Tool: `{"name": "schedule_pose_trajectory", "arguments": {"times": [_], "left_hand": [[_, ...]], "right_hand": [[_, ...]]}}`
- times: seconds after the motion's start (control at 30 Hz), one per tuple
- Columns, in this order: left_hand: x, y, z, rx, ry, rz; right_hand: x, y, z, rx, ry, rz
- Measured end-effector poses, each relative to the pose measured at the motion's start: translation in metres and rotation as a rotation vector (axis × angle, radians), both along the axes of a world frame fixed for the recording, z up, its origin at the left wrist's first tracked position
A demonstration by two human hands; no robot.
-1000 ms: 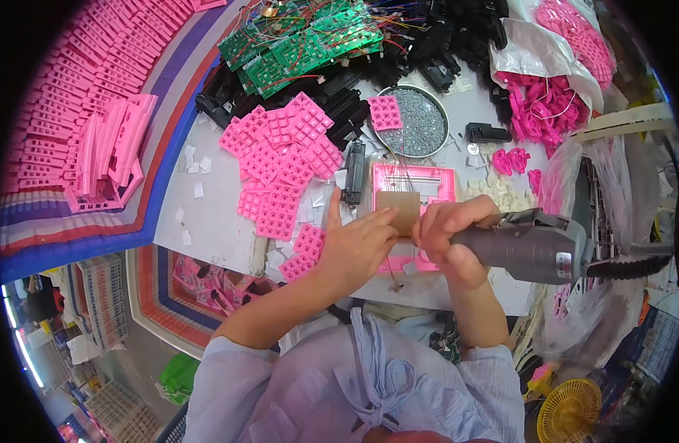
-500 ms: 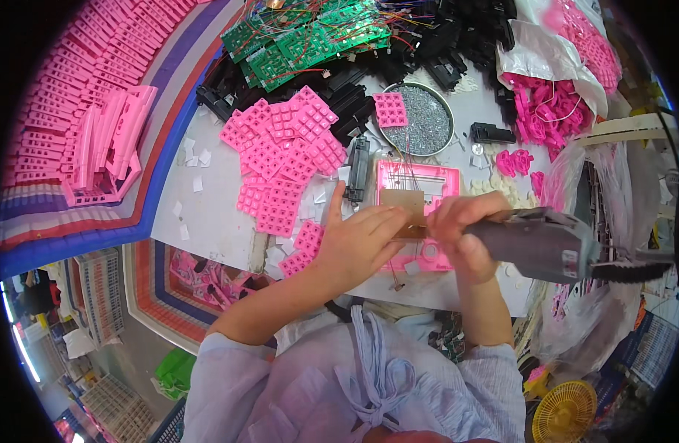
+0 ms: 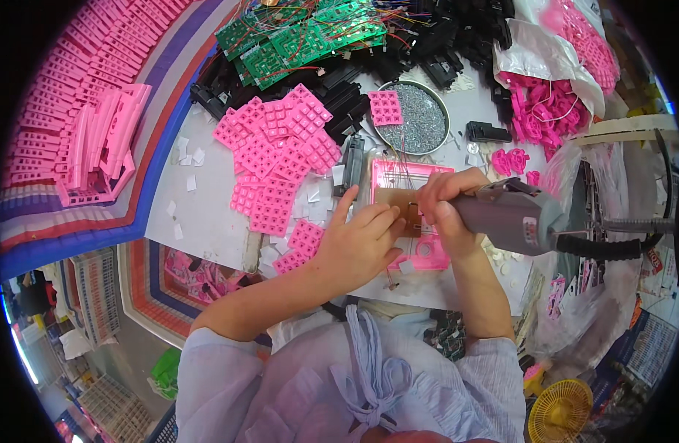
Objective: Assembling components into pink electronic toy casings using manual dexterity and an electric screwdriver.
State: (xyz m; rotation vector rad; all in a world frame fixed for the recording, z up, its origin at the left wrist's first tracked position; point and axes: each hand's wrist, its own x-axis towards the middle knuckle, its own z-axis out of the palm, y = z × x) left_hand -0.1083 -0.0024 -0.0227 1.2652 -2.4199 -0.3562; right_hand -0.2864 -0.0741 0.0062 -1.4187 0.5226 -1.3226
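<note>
Your left grip is touching the brown board, pinching or not I cannot tell; your right grip is clamping the grey power tool. The board is lying at the right's nine o'clock, over the pink casing.

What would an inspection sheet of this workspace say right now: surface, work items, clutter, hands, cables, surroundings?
Surface: white table, small white pieces scattered on it.
Work items: brown board over an open pink housing; grey power tool, tip hidden.
Clutter: heaped pink keypads; small metal pieces in a round tray; black parts; green circuit boards.
Hands: left hand, fingers on the brown board; right hand grips the grey power tool.
Cables: thin wires over the pink housing; black ribbed cable at the tool's rear.
Surroundings: stacked pink shells at left; clear plastic at right.
</note>
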Motion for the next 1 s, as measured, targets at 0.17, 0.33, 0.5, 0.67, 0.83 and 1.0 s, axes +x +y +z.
{"name": "schedule_pose_trajectory", "arguments": {"times": [0.17, 0.33, 0.5, 0.67, 0.83, 1.0], "left_hand": [[-0.002, 0.000, 0.001, -0.002, 0.022, 0.000], [0.001, -0.013, 0.014, 0.022, -0.002, -0.071], [-0.022, -0.135, 0.025, 0.140, -0.024, -0.038], [-0.046, -0.206, -0.009, -0.207, -0.263, -0.026], [-0.049, -0.210, -0.015, -0.249, -0.168, -0.001], [-0.048, -0.219, -0.013, -0.206, -0.297, 0.024]], "right_hand": [[-0.004, -0.001, -0.006, -0.021, 0.148, -0.005], [-0.017, -0.002, 0.022, 0.102, 0.040, -0.057], [-0.040, -0.008, 0.067, -0.043, -0.121, -0.038], [-0.046, 0.004, 0.060, -0.054, -0.092, -0.033], [-0.057, 0.013, 0.053, -0.016, -0.113, -0.047], [-0.047, 0.013, 0.049, 0.018, -0.104, -0.045]]}}
